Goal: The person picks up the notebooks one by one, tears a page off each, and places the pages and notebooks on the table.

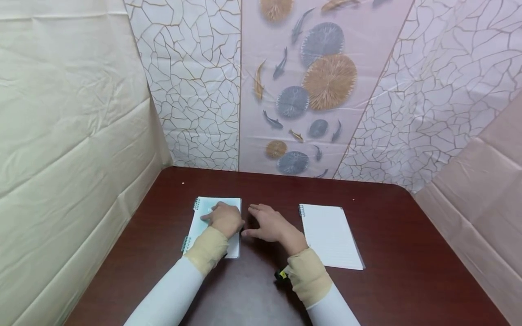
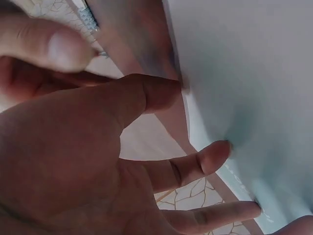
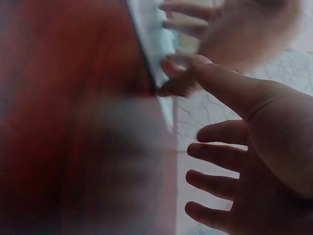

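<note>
On the left side of the table lies a spiral notebook [image 1: 200,228] with a pale teal and white face and teal rings along its left edge. My left hand [image 1: 224,218] rests on it with fingers spread. In the left wrist view, the thumb touches the edge of the notebook [image 2: 244,58] and the fingertips meet its face. Just right of that notebook, my right hand [image 1: 271,222] holds nothing, its fingers extended toward the left hand. A second spiral notebook [image 1: 328,235], showing a white lined page, lies to the right of my right forearm.
The dark reddish-brown table [image 1: 391,253] carries both notebooks. Patterned sheets [image 1: 195,90] hang behind it, and pale cloth [image 1: 73,136] walls it in at the sides. A small black and yellow item [image 1: 282,274] sits by my right wrist.
</note>
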### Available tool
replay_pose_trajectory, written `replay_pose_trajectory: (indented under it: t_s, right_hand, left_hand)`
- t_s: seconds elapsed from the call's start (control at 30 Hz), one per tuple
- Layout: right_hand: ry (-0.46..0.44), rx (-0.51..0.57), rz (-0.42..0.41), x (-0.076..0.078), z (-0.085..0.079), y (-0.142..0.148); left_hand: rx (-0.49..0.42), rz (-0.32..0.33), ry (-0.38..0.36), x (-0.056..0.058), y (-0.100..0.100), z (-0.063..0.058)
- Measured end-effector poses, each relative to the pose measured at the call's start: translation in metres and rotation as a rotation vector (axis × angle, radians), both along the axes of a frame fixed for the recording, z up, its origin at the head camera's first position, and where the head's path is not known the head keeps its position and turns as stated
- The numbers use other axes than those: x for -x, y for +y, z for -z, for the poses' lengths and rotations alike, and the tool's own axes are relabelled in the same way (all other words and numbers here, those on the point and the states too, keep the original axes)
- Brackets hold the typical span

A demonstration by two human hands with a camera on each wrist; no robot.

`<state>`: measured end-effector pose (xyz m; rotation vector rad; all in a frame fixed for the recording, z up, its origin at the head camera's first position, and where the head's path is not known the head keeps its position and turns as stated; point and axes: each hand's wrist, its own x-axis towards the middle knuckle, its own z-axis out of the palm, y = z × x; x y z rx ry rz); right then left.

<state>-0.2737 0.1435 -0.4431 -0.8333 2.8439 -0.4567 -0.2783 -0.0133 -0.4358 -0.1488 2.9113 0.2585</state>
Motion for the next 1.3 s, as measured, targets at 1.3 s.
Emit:
replay_pose_trajectory:
  t_s: [1.3]
  right_hand:
    - [0.027, 0.027, -0.016, -0.008, 0.022, -0.012]
  left_hand:
    - [-0.081, 0.025, -0.130, 0.000, -0.004, -0.012]
